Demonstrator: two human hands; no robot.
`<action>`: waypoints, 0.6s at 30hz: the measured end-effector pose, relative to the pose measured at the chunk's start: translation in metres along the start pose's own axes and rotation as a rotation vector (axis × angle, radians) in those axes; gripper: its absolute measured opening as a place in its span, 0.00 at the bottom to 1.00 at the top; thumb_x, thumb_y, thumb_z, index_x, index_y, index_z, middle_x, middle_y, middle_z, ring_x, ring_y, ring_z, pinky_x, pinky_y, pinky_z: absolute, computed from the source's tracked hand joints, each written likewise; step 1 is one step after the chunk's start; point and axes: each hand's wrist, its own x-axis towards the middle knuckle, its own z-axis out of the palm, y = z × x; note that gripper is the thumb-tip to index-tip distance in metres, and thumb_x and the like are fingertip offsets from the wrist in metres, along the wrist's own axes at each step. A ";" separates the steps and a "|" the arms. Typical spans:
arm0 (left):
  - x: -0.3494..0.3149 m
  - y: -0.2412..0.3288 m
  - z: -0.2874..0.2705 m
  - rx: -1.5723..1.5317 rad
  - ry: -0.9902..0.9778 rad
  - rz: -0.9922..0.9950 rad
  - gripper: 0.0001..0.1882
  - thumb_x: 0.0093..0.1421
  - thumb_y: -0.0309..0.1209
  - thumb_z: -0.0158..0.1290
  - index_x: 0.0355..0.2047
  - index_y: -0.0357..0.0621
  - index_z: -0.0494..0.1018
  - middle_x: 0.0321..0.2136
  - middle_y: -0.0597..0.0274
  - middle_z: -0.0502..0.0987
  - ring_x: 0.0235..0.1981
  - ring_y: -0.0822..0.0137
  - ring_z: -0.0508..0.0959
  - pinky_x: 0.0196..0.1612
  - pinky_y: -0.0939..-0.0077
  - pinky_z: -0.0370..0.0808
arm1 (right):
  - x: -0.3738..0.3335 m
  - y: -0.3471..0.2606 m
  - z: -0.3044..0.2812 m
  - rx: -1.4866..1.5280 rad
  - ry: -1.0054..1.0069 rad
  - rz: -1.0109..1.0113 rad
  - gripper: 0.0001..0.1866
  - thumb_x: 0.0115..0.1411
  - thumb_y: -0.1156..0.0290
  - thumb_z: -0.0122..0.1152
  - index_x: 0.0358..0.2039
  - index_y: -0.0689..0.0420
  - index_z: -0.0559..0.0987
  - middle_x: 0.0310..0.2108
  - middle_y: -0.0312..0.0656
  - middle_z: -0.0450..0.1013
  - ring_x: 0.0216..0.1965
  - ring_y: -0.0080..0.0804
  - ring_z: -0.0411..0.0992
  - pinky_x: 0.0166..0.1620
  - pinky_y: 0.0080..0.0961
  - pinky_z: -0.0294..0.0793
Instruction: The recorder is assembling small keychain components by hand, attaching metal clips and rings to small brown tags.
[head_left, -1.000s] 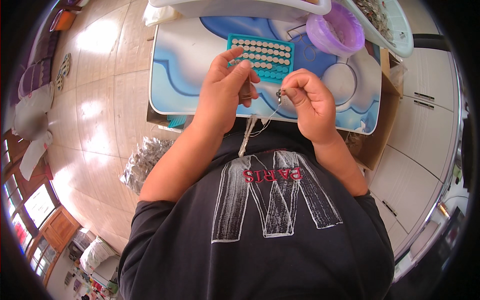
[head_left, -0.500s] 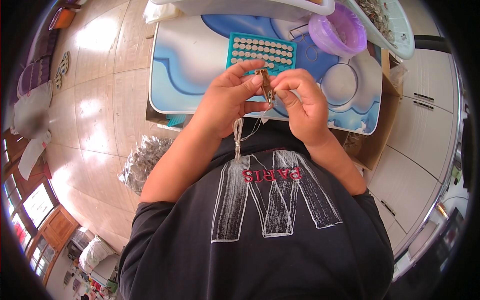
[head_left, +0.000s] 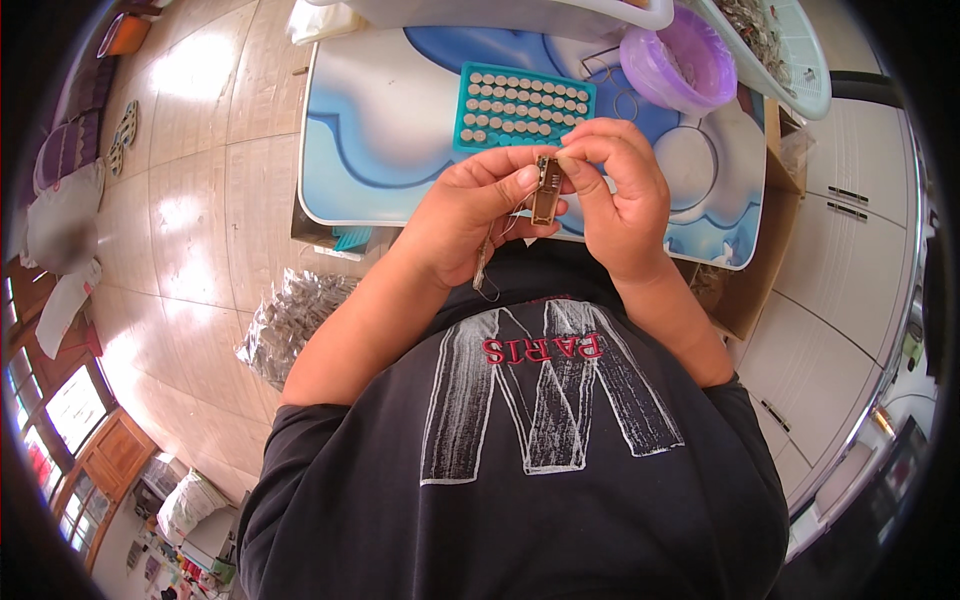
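My left hand (head_left: 470, 210) holds a small brown rectangular case (head_left: 546, 192) between thumb and fingers, its open face showing a hollow inside. A bundle of thin pale wires (head_left: 482, 262) hangs from the left fingers. At the upper end of the case, thumb and forefinger of my right hand (head_left: 622, 195) are pinched together; whatever they grip is too small to tell. Just beyond both hands lies a teal tray (head_left: 462, 112) with rows of round silver button cells (head_left: 513, 105), its near rows partly bare.
The hands are over a blue-and-white table (head_left: 365, 110). A purple lined basin (head_left: 640, 62) and a pale green basket (head_left: 812, 75) stand at the far right, a white bin (head_left: 480, 15) at the back. A pile of silvery bags (head_left: 295, 325) lies left below the table.
The case has been turned round and brought slightly nearer and to the right. My right fingers have gone from its lower end to its upper end, and the wires now hang by the left palm.
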 end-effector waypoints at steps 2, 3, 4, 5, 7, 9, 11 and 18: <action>0.000 -0.001 0.000 -0.007 0.006 0.004 0.17 0.62 0.34 0.48 0.49 0.39 0.68 0.39 0.60 0.76 0.38 0.68 0.77 0.40 0.75 0.76 | 0.000 0.000 0.000 -0.020 -0.007 -0.018 0.04 0.51 0.77 0.60 0.26 0.59 0.74 0.31 0.42 0.72 0.32 0.36 0.70 0.36 0.26 0.70; 0.000 -0.001 0.000 -0.008 -0.001 0.017 0.17 0.62 0.33 0.47 0.49 0.39 0.68 0.39 0.60 0.76 0.39 0.68 0.77 0.40 0.74 0.76 | 0.001 0.000 0.000 -0.018 -0.008 -0.026 0.04 0.50 0.77 0.61 0.26 0.59 0.74 0.30 0.41 0.72 0.31 0.36 0.70 0.36 0.26 0.70; 0.001 -0.001 0.001 -0.008 -0.008 0.030 0.17 0.62 0.33 0.47 0.50 0.38 0.68 0.39 0.59 0.75 0.39 0.68 0.77 0.41 0.74 0.76 | 0.001 0.000 -0.001 -0.015 -0.009 -0.034 0.04 0.50 0.77 0.61 0.26 0.59 0.75 0.30 0.40 0.72 0.31 0.36 0.70 0.36 0.27 0.69; 0.000 -0.001 0.001 -0.008 -0.008 0.030 0.17 0.62 0.33 0.47 0.50 0.38 0.68 0.39 0.59 0.75 0.39 0.68 0.77 0.41 0.74 0.76 | 0.001 0.000 -0.001 -0.015 -0.008 -0.033 0.04 0.50 0.77 0.61 0.26 0.59 0.75 0.30 0.40 0.72 0.31 0.36 0.70 0.36 0.27 0.69; -0.001 0.000 0.003 -0.011 -0.011 0.041 0.18 0.63 0.32 0.46 0.51 0.37 0.67 0.39 0.59 0.75 0.39 0.67 0.77 0.41 0.74 0.76 | 0.001 0.001 -0.003 -0.042 -0.032 -0.060 0.04 0.49 0.76 0.61 0.26 0.58 0.75 0.29 0.39 0.72 0.31 0.36 0.70 0.36 0.28 0.67; 0.000 0.000 0.002 -0.052 -0.003 0.038 0.18 0.63 0.32 0.46 0.51 0.35 0.66 0.39 0.57 0.75 0.38 0.66 0.77 0.42 0.73 0.77 | 0.002 0.003 -0.003 -0.057 -0.044 -0.084 0.04 0.48 0.76 0.62 0.25 0.58 0.75 0.29 0.38 0.72 0.31 0.36 0.70 0.36 0.29 0.67; 0.000 0.000 0.003 -0.093 0.005 0.035 0.19 0.63 0.31 0.45 0.52 0.33 0.64 0.38 0.56 0.75 0.37 0.66 0.78 0.42 0.71 0.77 | 0.003 0.005 -0.003 -0.071 -0.056 -0.108 0.04 0.47 0.76 0.62 0.25 0.57 0.75 0.28 0.37 0.72 0.31 0.36 0.70 0.36 0.29 0.66; 0.001 -0.004 0.002 0.111 0.116 0.093 0.14 0.63 0.31 0.46 0.45 0.33 0.70 0.34 0.59 0.75 0.35 0.69 0.77 0.41 0.74 0.76 | 0.000 0.006 0.001 -0.119 -0.100 -0.086 0.07 0.46 0.76 0.64 0.27 0.56 0.76 0.29 0.38 0.71 0.32 0.37 0.69 0.37 0.30 0.67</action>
